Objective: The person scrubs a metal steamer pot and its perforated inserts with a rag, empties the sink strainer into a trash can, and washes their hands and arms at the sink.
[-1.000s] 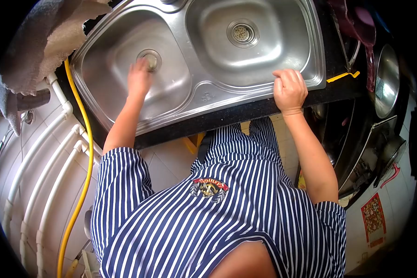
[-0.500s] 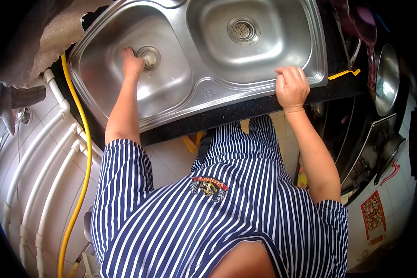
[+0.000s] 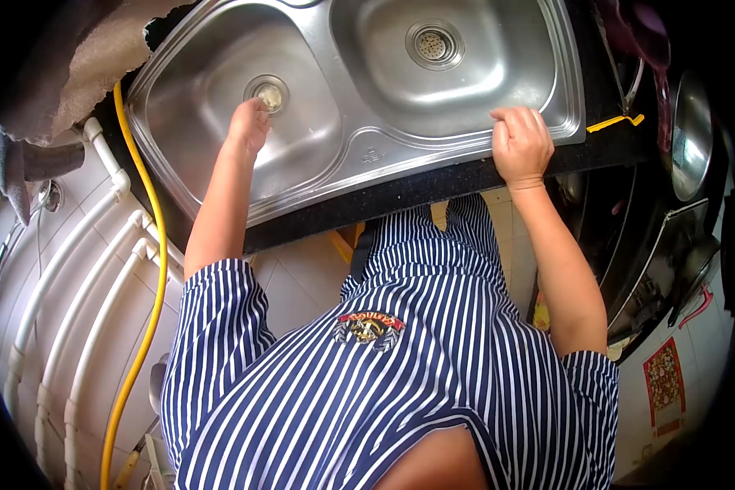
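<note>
A steel double sink [image 3: 371, 155] fills the upper view. Inside its left basin, my left hand [image 3: 250, 126] has its fingers drawn together and pointing down at the near edge of the drain [image 3: 279, 84]. A pale, soft-looking clump [image 3: 269, 99] sits in that drain by the fingertips. Whether the fingers grip any of it is hidden. My right hand [image 3: 521, 147] is curled into a fist and rests against the sink's front rim, below the right basin. The right basin's drain [image 3: 434, 45] has a perforated strainer.
A yellow hose [image 3: 151, 220] and white pipes [image 3: 53, 253] run down the left side. Brownish cloth [image 3: 98, 65] hangs at upper left. On the right are a metal bowl [image 3: 691, 139] and a yellow strip [image 3: 615, 123]. The dark counter edge [image 3: 384, 206] lies before me.
My left hand has drawn back toward me and slightly right, from beside the drain to its near edge; its fingers have come together. My right hand stays at the rim. The view has shifted slightly.
</note>
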A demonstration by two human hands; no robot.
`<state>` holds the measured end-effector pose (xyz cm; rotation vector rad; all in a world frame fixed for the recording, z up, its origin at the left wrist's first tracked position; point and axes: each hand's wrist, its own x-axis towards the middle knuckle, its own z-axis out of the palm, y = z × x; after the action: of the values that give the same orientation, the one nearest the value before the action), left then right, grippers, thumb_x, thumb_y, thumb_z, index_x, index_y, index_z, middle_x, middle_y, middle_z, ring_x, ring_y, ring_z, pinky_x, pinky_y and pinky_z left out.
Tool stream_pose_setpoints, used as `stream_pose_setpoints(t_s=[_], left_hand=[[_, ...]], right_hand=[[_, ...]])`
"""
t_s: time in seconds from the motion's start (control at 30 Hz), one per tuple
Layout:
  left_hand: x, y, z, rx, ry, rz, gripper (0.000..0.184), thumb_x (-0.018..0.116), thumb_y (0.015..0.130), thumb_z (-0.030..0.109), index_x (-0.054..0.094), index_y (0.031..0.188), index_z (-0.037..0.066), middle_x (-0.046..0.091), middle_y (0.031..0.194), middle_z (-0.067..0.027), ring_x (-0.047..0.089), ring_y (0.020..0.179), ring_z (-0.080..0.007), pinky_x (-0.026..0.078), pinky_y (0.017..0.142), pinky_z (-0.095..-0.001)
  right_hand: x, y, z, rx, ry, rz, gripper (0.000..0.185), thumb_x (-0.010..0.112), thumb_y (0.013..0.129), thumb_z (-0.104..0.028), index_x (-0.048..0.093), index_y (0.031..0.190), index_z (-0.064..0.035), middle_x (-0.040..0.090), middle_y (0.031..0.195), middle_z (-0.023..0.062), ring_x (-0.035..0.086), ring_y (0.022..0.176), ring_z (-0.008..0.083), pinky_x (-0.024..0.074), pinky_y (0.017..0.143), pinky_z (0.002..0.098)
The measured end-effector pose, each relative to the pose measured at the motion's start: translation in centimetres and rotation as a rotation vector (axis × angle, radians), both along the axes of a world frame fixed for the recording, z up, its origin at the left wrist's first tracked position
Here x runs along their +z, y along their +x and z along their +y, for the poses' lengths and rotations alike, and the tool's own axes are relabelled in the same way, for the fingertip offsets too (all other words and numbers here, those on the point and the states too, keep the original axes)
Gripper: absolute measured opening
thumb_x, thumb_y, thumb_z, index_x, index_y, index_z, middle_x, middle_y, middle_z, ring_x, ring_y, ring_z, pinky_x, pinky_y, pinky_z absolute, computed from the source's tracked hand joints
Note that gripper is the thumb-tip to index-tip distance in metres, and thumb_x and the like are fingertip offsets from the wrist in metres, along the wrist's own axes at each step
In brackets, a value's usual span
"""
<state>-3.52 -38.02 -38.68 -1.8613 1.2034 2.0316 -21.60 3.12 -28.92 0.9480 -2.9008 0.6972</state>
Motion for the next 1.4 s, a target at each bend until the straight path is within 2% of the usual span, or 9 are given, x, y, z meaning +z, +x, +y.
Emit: stream_pose_setpoints(t_s=[0.17, 0.23, 0.43, 0.53, 0.63, 0.73, 0.97, 1.27, 1.4], left_hand=[[-2.0, 3.0, -1.7, 0.112, 0.037, -0.489, 0.016, 0.047, 0.079, 0.003, 0.049, 0.094, -0.001, 0.049, 0.085, -0.0119, 0.05, 0.076, -0.0246, 0.046, 0.067, -0.0372], [-2.8, 3.4, -1.5, 0.293, 0.238, -0.301, 0.024, 0.041, 0.085, 0.004, 0.049, 0.102, -0.01, 0.051, 0.109, -0.027, 0.054, 0.102, -0.0367, 0.045, 0.096, -0.0479], [-3.2, 1.3, -2.4, 0.158, 0.045, -0.122, 0.013, 0.043, 0.083, 0.003, 0.054, 0.079, -0.003, 0.06, 0.077, -0.0156, 0.062, 0.075, -0.026, 0.056, 0.072, -0.0376], [-0.1, 2.5, -0.3, -0.375, 0.263, -0.266, 0.012, 0.045, 0.076, 0.0, 0.056, 0.072, 0.002, 0.062, 0.071, -0.0109, 0.061, 0.06, -0.0206, 0.055, 0.064, -0.0316], [-2.5, 5.2, 1.2, -0.458, 0.232, -0.463, 0.011, 0.043, 0.076, -0.003, 0.054, 0.076, 0.001, 0.062, 0.077, -0.0113, 0.063, 0.071, -0.0202, 0.056, 0.067, -0.0336], [-5.4, 4.3, -0.2, 0.193, 0.157, 0.067, 0.016, 0.039, 0.075, -0.006, 0.05, 0.086, 0.0, 0.059, 0.084, -0.0098, 0.062, 0.079, -0.0223, 0.056, 0.066, -0.0371], [-1.7, 1.1, 3.1, -0.338, 0.503, -0.218, 0.023, 0.035, 0.073, -0.01, 0.049, 0.089, -0.002, 0.059, 0.09, -0.0137, 0.062, 0.083, -0.0246, 0.057, 0.075, -0.0393], [-4.0, 1.8, 0.1, 0.405, -0.212, 0.158, 0.029, 0.038, 0.072, -0.011, 0.053, 0.096, -0.004, 0.059, 0.095, -0.011, 0.06, 0.083, -0.0222, 0.054, 0.078, -0.0335], [-4.3, 2.2, -0.2, -0.036, -0.151, -0.01, 0.028, 0.04, 0.077, -0.008, 0.057, 0.099, -0.002, 0.058, 0.093, -0.0085, 0.059, 0.076, -0.0181, 0.053, 0.066, -0.0284]], right_hand=[[0.2, 0.1, 0.0, -0.009, -0.011, -0.011, 0.01, 0.057, 0.069, -0.006, 0.065, 0.074, -0.0105, 0.062, 0.076, 0.0027, 0.059, 0.075, 0.0226, 0.0488, 0.067, 0.0341], [0.1, 0.1, -0.2, -0.012, -0.012, -0.003, 0.01, 0.057, 0.07, -0.006, 0.065, 0.074, -0.0107, 0.061, 0.075, 0.0025, 0.058, 0.074, 0.0226, 0.0487, 0.067, 0.0341], [-0.1, 0.1, 0.0, -0.006, -0.02, 0.007, 0.01, 0.057, 0.069, -0.006, 0.065, 0.073, -0.011, 0.06, 0.074, 0.0023, 0.058, 0.073, 0.0227, 0.0486, 0.066, 0.0343], [0.0, 0.1, -0.1, -0.004, -0.018, 0.009, 0.009, 0.057, 0.07, -0.007, 0.065, 0.073, -0.0107, 0.061, 0.074, 0.0024, 0.058, 0.073, 0.0228, 0.0486, 0.066, 0.0343], [0.1, 0.1, -0.2, -0.011, -0.01, -0.004, 0.009, 0.057, 0.07, -0.007, 0.065, 0.073, -0.0104, 0.061, 0.075, 0.0026, 0.058, 0.073, 0.0229, 0.0486, 0.067, 0.0345], [0.3, 0.2, -0.2, -0.013, -0.02, 0.003, 0.01, 0.056, 0.07, -0.007, 0.065, 0.073, -0.0105, 0.061, 0.075, 0.0027, 0.058, 0.073, 0.0229, 0.0487, 0.067, 0.0346], [0.2, 0.1, -0.2, -0.012, -0.006, 0.004, 0.011, 0.056, 0.07, -0.006, 0.065, 0.073, -0.0103, 0.061, 0.075, 0.0024, 0.058, 0.073, 0.0224, 0.0487, 0.067, 0.0341], [0.1, 0.1, -0.1, -0.01, -0.024, 0.004, 0.01, 0.057, 0.069, -0.006, 0.065, 0.073, -0.0107, 0.061, 0.074, 0.0018, 0.058, 0.073, 0.0221, 0.0486, 0.067, 0.034], [-0.1, 0.1, 0.0, -0.007, -0.014, 0.006, 0.01, 0.057, 0.069, -0.007, 0.065, 0.073, -0.0109, 0.061, 0.074, 0.0016, 0.058, 0.073, 0.0222, 0.0487, 0.066, 0.0343]])
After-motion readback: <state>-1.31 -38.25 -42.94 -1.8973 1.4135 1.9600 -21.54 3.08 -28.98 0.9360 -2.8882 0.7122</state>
